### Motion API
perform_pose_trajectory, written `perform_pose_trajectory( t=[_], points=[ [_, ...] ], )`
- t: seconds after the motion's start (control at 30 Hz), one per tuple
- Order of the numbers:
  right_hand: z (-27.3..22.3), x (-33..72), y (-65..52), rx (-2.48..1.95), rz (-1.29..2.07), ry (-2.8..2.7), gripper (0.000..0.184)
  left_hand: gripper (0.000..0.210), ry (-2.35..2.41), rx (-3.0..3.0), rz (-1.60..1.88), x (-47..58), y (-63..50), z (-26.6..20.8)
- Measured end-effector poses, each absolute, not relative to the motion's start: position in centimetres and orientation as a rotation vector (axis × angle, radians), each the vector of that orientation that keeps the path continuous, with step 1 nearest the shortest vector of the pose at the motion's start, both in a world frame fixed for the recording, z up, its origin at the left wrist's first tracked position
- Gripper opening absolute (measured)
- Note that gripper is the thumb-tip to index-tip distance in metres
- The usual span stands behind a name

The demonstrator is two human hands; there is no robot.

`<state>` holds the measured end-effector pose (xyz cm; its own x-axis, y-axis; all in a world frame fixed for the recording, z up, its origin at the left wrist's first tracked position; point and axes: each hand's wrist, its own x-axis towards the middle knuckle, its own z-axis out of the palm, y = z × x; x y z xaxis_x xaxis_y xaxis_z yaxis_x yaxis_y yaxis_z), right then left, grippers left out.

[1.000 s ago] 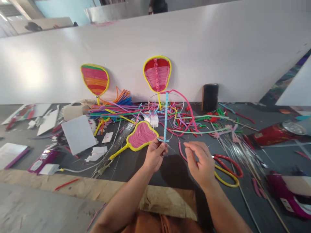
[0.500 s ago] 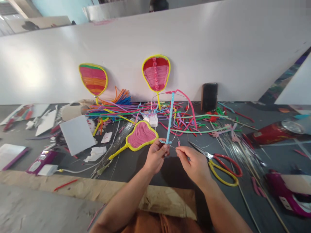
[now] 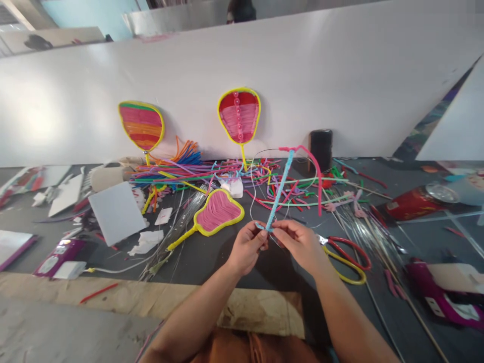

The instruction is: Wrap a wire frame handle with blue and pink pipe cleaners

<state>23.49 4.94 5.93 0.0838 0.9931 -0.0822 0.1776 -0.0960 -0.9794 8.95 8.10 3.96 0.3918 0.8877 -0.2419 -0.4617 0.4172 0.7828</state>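
Note:
Between my hands stands a light-blue pipe cleaner (image 3: 280,189), wound along a straight stem and leaning right. A pink pipe cleaner (image 3: 316,169) is fixed at its top and droops to the right. Thin wire (image 3: 254,179) loops around the stem. My left hand (image 3: 247,247) pinches the stem's lower end, where a short blue tip sticks out leftward. Close beside it, my right hand (image 3: 298,244) is closed with its fingertips at the same blue end. The fingers partly hide that joint. Scissors (image 3: 348,257) with red and yellow handles lie by my right hand.
A pink, yellow-edged fan shape (image 3: 219,212) lies left of my hands. Two similar fans (image 3: 239,116) lean on the white board (image 3: 302,65). Piled pipe cleaners (image 3: 177,174), a phone (image 3: 320,151), a red can (image 3: 421,200) and purple glue guns (image 3: 438,292) are around.
The blue stem has tilted to the right, carrying the pink pipe cleaner along. My right hand has moved in from the wire to the stem's lower end, beside my left hand.

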Motion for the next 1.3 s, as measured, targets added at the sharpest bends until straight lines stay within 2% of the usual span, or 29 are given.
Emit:
perform_pose_trajectory(
  t=[0.67, 0.93, 1.2, 1.3],
  points=[
    [5.2, 22.5, 5.3, -1.39, 1.081, -1.351, 0.021, 0.028, 0.71, 0.563, 1.023, 9.7, 7.5, 4.3],
    [4.6, 22.7, 5.2, -1.38, 1.14, -1.274, 0.024, 0.031, 0.772, 0.677, 0.864, 8.9, 8.2, 4.3],
    [5.2, 22.9, 5.1, -1.455, 1.041, -1.399, 0.027, 0.034, 0.749, 0.665, 0.902, 9.2, 8.1, 4.5],
    [5.5, 23.5, 4.9, -1.456, 1.117, -1.467, 0.031, 0.033, 0.778, 0.706, 0.944, 8.9, 8.4, 4.4]
  ],
)
